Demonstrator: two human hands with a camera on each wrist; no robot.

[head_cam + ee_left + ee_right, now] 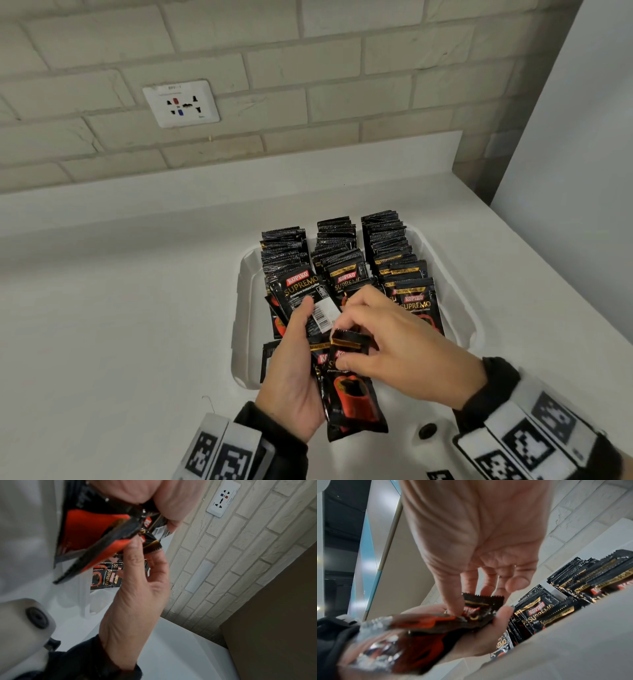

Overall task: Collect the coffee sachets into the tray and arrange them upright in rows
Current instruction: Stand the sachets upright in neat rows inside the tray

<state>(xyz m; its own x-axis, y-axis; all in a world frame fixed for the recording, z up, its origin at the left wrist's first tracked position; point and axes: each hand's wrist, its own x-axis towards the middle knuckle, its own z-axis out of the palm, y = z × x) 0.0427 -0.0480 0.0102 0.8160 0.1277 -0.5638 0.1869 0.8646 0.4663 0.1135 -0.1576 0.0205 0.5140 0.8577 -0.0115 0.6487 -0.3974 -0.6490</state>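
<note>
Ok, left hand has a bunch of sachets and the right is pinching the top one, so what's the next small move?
Probably lift that one sachet clear of the bunch in the left hand and stand it at the near end of a row in the tray. The right hand already pinches its top edge, and the three rows stand upright with room at the front.

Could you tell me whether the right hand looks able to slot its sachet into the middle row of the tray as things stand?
Probably yes: the right hand pinches the top sachet just in front of the middle row, nothing between.
</note>
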